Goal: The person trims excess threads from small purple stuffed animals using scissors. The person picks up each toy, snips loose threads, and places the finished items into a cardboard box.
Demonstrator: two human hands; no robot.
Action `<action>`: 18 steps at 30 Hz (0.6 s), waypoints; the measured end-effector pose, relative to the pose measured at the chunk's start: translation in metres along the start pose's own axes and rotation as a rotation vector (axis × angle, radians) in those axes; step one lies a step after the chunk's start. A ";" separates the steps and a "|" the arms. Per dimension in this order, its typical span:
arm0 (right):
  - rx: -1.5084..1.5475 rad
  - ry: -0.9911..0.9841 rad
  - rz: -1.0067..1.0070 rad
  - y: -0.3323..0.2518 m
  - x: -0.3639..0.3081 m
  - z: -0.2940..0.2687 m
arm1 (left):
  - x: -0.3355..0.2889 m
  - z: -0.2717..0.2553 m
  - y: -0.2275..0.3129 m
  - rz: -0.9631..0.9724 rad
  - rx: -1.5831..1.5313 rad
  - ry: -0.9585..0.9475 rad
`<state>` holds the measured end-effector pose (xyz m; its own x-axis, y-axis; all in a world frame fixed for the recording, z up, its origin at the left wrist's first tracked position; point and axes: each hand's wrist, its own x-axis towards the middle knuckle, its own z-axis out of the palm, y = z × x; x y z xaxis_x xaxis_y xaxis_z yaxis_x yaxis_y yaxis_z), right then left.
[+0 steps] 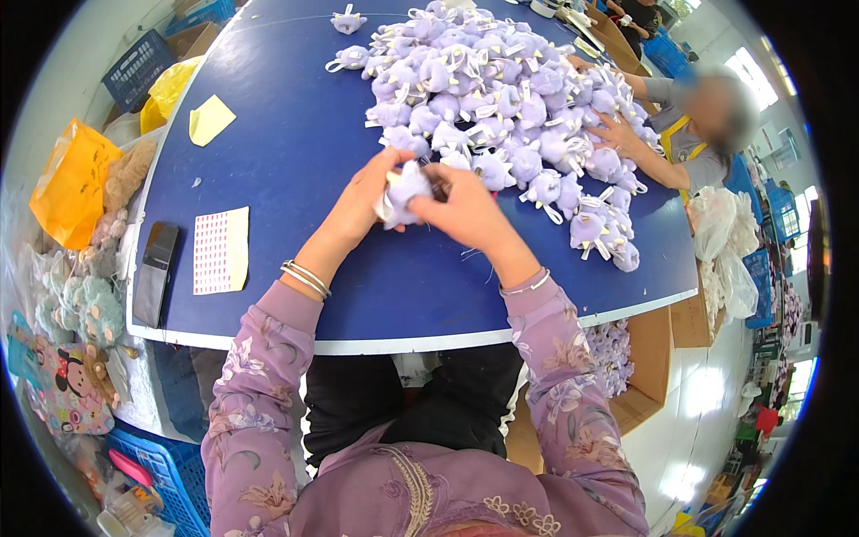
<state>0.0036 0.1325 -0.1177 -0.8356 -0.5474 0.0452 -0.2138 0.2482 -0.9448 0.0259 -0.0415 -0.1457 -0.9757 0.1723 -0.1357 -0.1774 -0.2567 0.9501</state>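
A small lilac plush toy (408, 190) is held between my two hands above the blue table (295, 134). My left hand (361, 195) grips it from the left, its fingers curled round the far side. From the right, my right hand (467, 211) presses its thumb against the plush, and its fingertips are partly hidden behind it. Just beyond my hands lies a large heap of similar lilac plush toys (488, 76), many with white loops and pale yellow tips. Two more plush toys (349, 20) lie apart at the far left of the heap.
On the left of the table are a sticker sheet (220, 251), a black phone (157, 273) and a yellow paper (211, 121). A co-worker (689, 134) reaches into the heap from the right. Below the table's front edge stands a cardboard box (651, 371) of plush toys.
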 end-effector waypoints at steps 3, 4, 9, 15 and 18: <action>0.582 -0.005 0.009 -0.011 -0.016 -0.057 | 0.001 -0.004 0.009 0.029 -0.002 0.113; 0.882 -0.088 -0.205 0.000 -0.025 -0.086 | 0.005 -0.006 0.008 0.032 -0.007 0.108; 0.708 -0.094 -0.394 -0.024 -0.054 -0.128 | 0.031 -0.025 0.003 0.156 0.003 0.252; 0.164 -0.239 0.164 0.003 -0.017 -0.030 | 0.098 -0.085 0.016 0.557 0.256 0.636; 0.185 -0.293 0.036 0.025 -0.012 -0.007 | 0.142 -0.121 0.024 0.551 0.216 0.759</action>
<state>0.0052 0.1509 -0.1397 -0.6544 -0.7538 -0.0593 -0.0684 0.1371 -0.9882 -0.1323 -0.1385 -0.1758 -0.7519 -0.6010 0.2712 0.2839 0.0761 0.9558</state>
